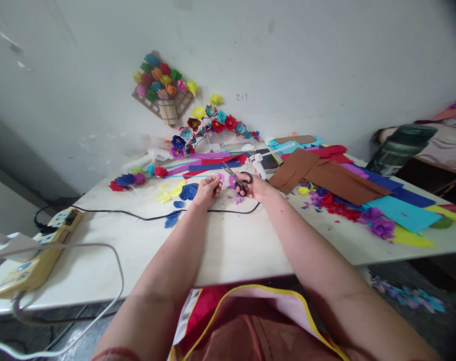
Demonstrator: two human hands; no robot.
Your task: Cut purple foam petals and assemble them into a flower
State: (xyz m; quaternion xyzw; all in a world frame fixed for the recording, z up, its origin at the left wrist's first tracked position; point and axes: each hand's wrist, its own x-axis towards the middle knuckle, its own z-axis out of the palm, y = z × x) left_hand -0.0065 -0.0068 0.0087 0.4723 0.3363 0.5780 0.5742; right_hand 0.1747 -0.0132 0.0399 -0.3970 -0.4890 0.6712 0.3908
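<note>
My right hand grips a pair of scissors with black handles, its blades pointing away and to the left. Just left of it, my left hand is closed in a pinch on a small purple paper piece, of which only a bit shows at the fingertips. More purple scraps lie on the table under the scissors. Beside my left hand are blue paper petals and yellow paper petals. A white glue gun lies behind my right hand.
Paper flowers stand along the wall. Brown crepe paper and other coloured sheets cover the table's right side, with red petal scraps before them. A black cable runs from the power strip. A dark green bottle stands far right.
</note>
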